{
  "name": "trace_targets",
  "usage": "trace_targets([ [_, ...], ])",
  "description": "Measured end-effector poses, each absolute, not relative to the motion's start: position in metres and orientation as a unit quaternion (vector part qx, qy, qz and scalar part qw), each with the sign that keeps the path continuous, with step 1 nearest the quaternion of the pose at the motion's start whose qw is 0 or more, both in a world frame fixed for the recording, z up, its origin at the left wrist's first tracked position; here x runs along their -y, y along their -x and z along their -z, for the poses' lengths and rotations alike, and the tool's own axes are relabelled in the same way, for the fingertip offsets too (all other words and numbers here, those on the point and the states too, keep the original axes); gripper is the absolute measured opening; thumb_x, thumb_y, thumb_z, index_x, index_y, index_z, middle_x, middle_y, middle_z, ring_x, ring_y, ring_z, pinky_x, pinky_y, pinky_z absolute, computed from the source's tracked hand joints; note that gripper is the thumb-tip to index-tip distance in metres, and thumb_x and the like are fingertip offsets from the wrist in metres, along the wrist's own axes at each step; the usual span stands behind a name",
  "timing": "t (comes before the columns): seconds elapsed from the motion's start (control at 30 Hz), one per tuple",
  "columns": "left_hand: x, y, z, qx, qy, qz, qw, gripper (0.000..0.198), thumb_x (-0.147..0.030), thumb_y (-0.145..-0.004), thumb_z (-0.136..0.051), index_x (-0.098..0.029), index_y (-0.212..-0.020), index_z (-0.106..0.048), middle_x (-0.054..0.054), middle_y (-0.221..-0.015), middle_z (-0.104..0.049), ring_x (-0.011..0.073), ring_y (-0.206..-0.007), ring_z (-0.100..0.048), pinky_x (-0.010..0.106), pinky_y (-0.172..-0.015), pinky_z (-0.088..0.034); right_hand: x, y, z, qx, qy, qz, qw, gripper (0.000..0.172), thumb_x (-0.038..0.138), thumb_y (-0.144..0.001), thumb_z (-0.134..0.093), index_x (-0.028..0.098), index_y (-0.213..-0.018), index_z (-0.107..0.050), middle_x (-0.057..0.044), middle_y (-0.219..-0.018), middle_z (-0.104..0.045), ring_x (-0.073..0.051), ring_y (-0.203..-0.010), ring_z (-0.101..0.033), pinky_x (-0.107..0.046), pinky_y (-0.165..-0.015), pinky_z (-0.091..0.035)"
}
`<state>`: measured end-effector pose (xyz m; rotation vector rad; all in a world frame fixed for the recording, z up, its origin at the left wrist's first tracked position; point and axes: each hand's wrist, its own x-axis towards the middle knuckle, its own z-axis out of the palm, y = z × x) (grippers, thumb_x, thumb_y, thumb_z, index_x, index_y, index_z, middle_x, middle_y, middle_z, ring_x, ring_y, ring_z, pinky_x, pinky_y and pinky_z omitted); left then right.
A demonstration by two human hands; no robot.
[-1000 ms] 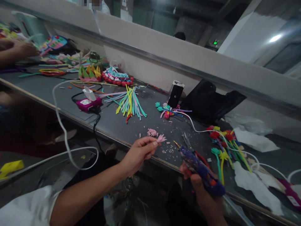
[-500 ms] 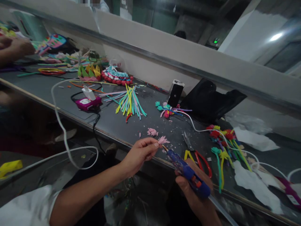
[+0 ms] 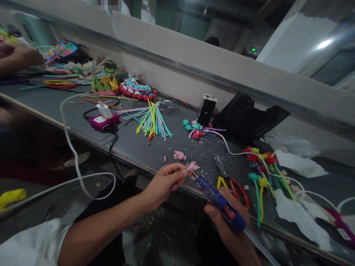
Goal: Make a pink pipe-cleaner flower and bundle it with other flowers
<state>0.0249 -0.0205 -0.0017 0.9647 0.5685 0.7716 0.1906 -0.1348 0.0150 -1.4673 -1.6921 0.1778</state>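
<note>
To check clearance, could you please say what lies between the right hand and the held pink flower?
The front of the glue gun, pointing toward the flower, as the head view shows.

The held flower [image 3: 193, 166] is pale pink, the glue gun [image 3: 218, 197] deep blue with orange-red parts, its stick [image 3: 260, 245] translucent white. On the dark grey tabletop [image 3: 130, 147], the fan of stems [image 3: 154, 120] mixes yellow, turquoise and lilac, the cutters [image 3: 223, 169] are red-handled, and the socket block [image 3: 104, 122] is magenta with a white face.
</note>
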Motion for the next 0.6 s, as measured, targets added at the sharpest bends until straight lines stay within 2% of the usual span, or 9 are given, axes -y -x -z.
trace_targets([
  [0.2, 0.0203, -0.0258, 0.0043, -0.264, -0.441, -0.356, 0.781, 0.023, -0.036, -0.081, -0.067, -0.014, -0.085, -0.07, -0.005, -0.057, -0.039, 0.0061, -0.051, -0.026, 0.023, -0.047, -0.014, 0.1328, -0.1895, -0.014, 0.672, 0.591, -0.044, 0.443, 0.033, 0.044, -0.09, -0.055, 0.021, -0.067, -0.051, 0.002, -0.061, -0.05, -0.014, -0.057, -0.049, -0.026, -0.054, -0.037],
  [0.4, 0.0206, -0.0255, 0.0045, -0.266, -0.441, -0.354, 0.78, 0.024, -0.037, -0.081, -0.068, -0.014, -0.084, -0.069, -0.005, -0.058, -0.04, 0.0059, -0.052, -0.026, 0.022, -0.046, -0.014, 0.1338, -0.1941, -0.0149, 0.695, 0.586, -0.033, 0.416, 0.027, 0.035, -0.089, -0.058, 0.021, -0.067, -0.048, 0.003, -0.061, -0.046, -0.013, -0.056, -0.048, -0.025, -0.053, -0.039],
  [0.6, 0.0202, -0.0255, 0.0041, -0.256, -0.438, -0.352, 0.787, 0.022, -0.036, -0.082, -0.067, -0.014, -0.084, -0.069, -0.005, -0.057, -0.04, 0.0054, -0.051, -0.025, 0.022, -0.046, -0.013, 0.1351, -0.1976, -0.0095, 0.686, 0.603, -0.024, 0.408, 0.029, 0.038, -0.088, -0.06, 0.021, -0.067, -0.05, 0.003, -0.06, -0.046, -0.012, -0.055, -0.048, -0.024, -0.053, -0.041],
])
